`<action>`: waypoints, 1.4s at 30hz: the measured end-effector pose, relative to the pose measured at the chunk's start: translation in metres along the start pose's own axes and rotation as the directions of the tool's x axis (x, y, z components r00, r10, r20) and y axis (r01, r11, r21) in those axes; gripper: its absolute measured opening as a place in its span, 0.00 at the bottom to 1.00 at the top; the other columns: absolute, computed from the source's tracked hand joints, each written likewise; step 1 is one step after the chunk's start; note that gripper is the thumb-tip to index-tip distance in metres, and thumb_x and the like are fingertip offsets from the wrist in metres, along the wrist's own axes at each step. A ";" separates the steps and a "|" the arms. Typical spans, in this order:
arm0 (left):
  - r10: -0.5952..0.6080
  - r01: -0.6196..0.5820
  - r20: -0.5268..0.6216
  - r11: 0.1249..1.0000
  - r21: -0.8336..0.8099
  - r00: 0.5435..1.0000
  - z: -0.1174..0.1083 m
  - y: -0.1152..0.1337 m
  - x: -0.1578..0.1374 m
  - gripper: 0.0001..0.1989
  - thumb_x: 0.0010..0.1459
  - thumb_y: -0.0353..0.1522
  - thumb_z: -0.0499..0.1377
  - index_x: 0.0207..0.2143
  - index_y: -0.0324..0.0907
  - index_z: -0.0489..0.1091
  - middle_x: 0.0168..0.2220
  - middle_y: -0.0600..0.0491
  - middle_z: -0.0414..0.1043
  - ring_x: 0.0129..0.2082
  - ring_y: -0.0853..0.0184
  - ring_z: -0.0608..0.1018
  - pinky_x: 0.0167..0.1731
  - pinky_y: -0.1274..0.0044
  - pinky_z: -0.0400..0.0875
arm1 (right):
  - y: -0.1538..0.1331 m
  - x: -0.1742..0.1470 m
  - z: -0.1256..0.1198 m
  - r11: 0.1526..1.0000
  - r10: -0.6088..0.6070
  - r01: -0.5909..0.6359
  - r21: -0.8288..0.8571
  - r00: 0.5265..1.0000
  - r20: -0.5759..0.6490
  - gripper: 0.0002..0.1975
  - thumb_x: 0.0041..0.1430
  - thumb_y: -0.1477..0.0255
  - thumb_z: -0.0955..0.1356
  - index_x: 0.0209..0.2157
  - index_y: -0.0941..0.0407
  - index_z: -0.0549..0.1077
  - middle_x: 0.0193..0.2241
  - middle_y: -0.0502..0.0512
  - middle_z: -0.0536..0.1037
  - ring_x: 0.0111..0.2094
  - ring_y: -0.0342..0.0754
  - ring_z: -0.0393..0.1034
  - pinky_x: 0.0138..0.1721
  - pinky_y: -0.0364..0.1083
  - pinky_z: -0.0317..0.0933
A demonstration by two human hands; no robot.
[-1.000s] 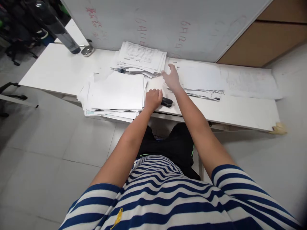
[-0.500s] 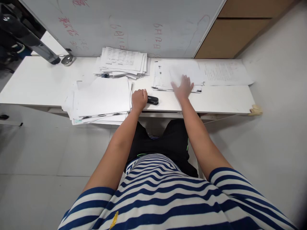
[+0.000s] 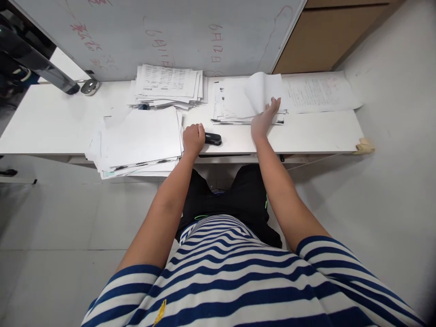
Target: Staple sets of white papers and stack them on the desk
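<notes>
My left hand (image 3: pixel 194 140) is closed around a black stapler (image 3: pixel 213 139), whose end sticks out to the right just above the desk's front edge. On the right-hand paper stack (image 3: pixel 231 102), a white sheet of paper (image 3: pixel 258 91) is bent up in a curl. My right hand (image 3: pixel 265 119) is at the lower edge of that sheet, turned on its side and slightly blurred. Its fingers point up and to the right, and the sheet appears pinched in them; the thumb is hidden.
A large paper pile (image 3: pixel 143 136) overhangs the front edge of the white desk (image 3: pixel 316 136). Behind it lies a printed stack (image 3: pixel 166 84). A computer mouse (image 3: pixel 90 86) sits at the back left. One printed sheet (image 3: pixel 316 93) lies at the right, and a whiteboard (image 3: pixel 184 36) stands behind.
My right hand has turned from lying flat on the right-hand stack onto its side, and a sheet there has curled upward. My left hand keeps hold of the stapler.
</notes>
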State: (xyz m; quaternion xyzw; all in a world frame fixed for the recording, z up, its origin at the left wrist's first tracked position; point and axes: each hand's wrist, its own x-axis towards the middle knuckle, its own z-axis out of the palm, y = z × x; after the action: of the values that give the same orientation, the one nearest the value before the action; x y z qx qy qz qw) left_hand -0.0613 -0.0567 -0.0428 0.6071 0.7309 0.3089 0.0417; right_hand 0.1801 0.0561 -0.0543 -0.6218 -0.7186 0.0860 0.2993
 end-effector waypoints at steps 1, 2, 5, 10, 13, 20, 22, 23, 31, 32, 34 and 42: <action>-0.003 0.003 0.000 1.000 -0.003 1.000 0.000 0.000 0.000 0.27 0.71 0.44 0.37 0.29 0.45 0.69 0.31 0.45 0.72 0.39 0.58 0.74 0.42 0.66 0.62 | 0.000 0.000 0.000 0.998 0.046 -0.045 0.043 0.999 -0.018 0.29 0.69 0.67 0.49 0.71 0.49 0.44 0.70 0.63 0.48 0.71 0.60 0.49 0.63 0.68 0.54; -0.005 0.005 0.000 1.000 -0.006 1.000 0.000 0.000 0.000 0.28 0.71 0.44 0.36 0.29 0.45 0.69 0.31 0.45 0.72 0.39 0.58 0.74 0.42 0.66 0.62 | 0.001 -0.001 0.000 0.993 0.089 -0.085 0.086 0.995 -0.036 0.29 0.70 0.67 0.48 0.70 0.50 0.46 0.69 0.63 0.52 0.69 0.58 0.52 0.64 0.67 0.54; -0.008 0.008 -0.001 1.000 -0.015 1.000 0.000 0.001 0.000 0.28 0.71 0.45 0.36 0.29 0.45 0.69 0.31 0.45 0.72 0.39 0.57 0.74 0.41 0.66 0.62 | 0.004 -0.003 0.002 0.984 0.124 -0.116 0.134 0.991 -0.052 0.29 0.70 0.64 0.47 0.65 0.56 0.60 0.64 0.65 0.63 0.66 0.54 0.59 0.66 0.61 0.54; -0.007 0.007 -0.001 1.000 -0.003 1.000 -0.001 0.001 -0.001 0.27 0.71 0.43 0.37 0.29 0.45 0.69 0.31 0.45 0.72 0.39 0.58 0.74 0.41 0.66 0.62 | 0.002 -0.001 0.006 0.996 0.075 -0.075 0.041 0.997 0.003 0.29 0.70 0.56 0.52 0.59 0.57 0.68 0.64 0.66 0.64 0.68 0.56 0.53 0.69 0.63 0.45; -0.005 0.005 0.000 1.000 0.015 1.000 0.000 0.000 0.000 0.27 0.71 0.42 0.37 0.29 0.45 0.69 0.31 0.45 0.72 0.39 0.57 0.74 0.41 0.66 0.62 | 0.000 0.004 0.008 0.995 0.098 -0.097 -0.029 0.995 0.022 0.33 0.67 0.50 0.55 0.64 0.56 0.61 0.68 0.67 0.55 0.71 0.61 0.43 0.67 0.71 0.37; -0.013 0.013 0.014 1.000 0.004 1.000 0.000 0.000 0.000 0.28 0.71 0.44 0.36 0.29 0.45 0.69 0.32 0.45 0.72 0.39 0.57 0.74 0.41 0.66 0.61 | 0.006 0.008 0.009 0.990 0.079 -0.065 -0.123 0.990 0.114 0.38 0.64 0.45 0.55 0.68 0.53 0.55 0.71 0.66 0.48 0.72 0.64 0.38 0.66 0.74 0.34; -0.011 0.011 0.009 1.000 -0.005 1.000 0.000 0.001 0.000 0.29 0.71 0.45 0.36 0.29 0.45 0.69 0.31 0.45 0.72 0.39 0.57 0.74 0.41 0.66 0.62 | 0.008 0.009 0.011 0.992 0.051 -0.038 -0.116 0.993 0.109 0.37 0.65 0.45 0.53 0.68 0.52 0.55 0.71 0.65 0.49 0.72 0.64 0.39 0.66 0.74 0.34; -0.008 0.008 0.005 1.000 -0.010 1.000 0.000 0.001 0.000 0.29 0.71 0.46 0.36 0.29 0.45 0.70 0.31 0.45 0.72 0.39 0.57 0.74 0.41 0.66 0.62 | 0.008 0.009 0.012 0.993 0.044 -0.032 -0.115 0.993 0.107 0.37 0.66 0.46 0.53 0.68 0.52 0.55 0.71 0.65 0.49 0.72 0.63 0.39 0.66 0.74 0.34; -0.006 0.006 -0.004 1.000 0.010 1.000 0.002 -0.001 0.001 0.27 0.71 0.43 0.37 0.28 0.45 0.68 0.31 0.46 0.73 0.39 0.58 0.74 0.40 0.66 0.61 | 0.005 0.009 0.014 0.984 0.158 -0.150 -0.098 0.984 0.084 0.37 0.69 0.51 0.45 0.67 0.54 0.60 0.71 0.62 0.51 0.73 0.58 0.39 0.69 0.70 0.32; -0.005 0.005 -0.006 1.000 0.014 1.000 0.002 -0.002 0.001 0.26 0.71 0.43 0.37 0.28 0.45 0.67 0.32 0.46 0.73 0.39 0.58 0.74 0.41 0.66 0.62 | 0.003 0.007 0.012 0.985 0.162 -0.157 -0.077 0.984 0.071 0.37 0.69 0.52 0.44 0.66 0.56 0.62 0.71 0.62 0.52 0.73 0.57 0.40 0.69 0.68 0.32; -0.007 0.007 -0.010 1.000 0.021 1.000 0.001 -0.002 0.002 0.25 0.71 0.42 0.38 0.28 0.46 0.67 0.32 0.45 0.73 0.39 0.58 0.74 0.41 0.66 0.62 | -0.002 0.003 0.006 0.988 0.150 -0.148 -0.034 0.988 0.042 0.37 0.69 0.54 0.43 0.63 0.58 0.65 0.69 0.64 0.57 0.72 0.56 0.43 0.70 0.66 0.32; 0.001 0.000 -0.026 0.999 0.048 1.000 -0.004 -0.003 0.001 0.23 0.70 0.41 0.39 0.28 0.46 0.67 0.32 0.45 0.74 0.39 0.57 0.75 0.40 0.67 0.65 | -0.042 -0.024 -0.049 0.940 0.190 -0.145 0.308 0.974 -0.122 0.38 0.66 0.46 0.45 0.45 0.54 0.74 0.48 0.64 0.77 0.58 0.56 0.68 0.64 0.61 0.56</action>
State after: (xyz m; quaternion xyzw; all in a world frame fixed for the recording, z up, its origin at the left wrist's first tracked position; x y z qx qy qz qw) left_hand -0.0661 -0.0574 -0.0405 0.6039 0.7385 0.2992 0.0176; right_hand 0.1725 0.0120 -0.0016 -0.6333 -0.6173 0.1714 0.4341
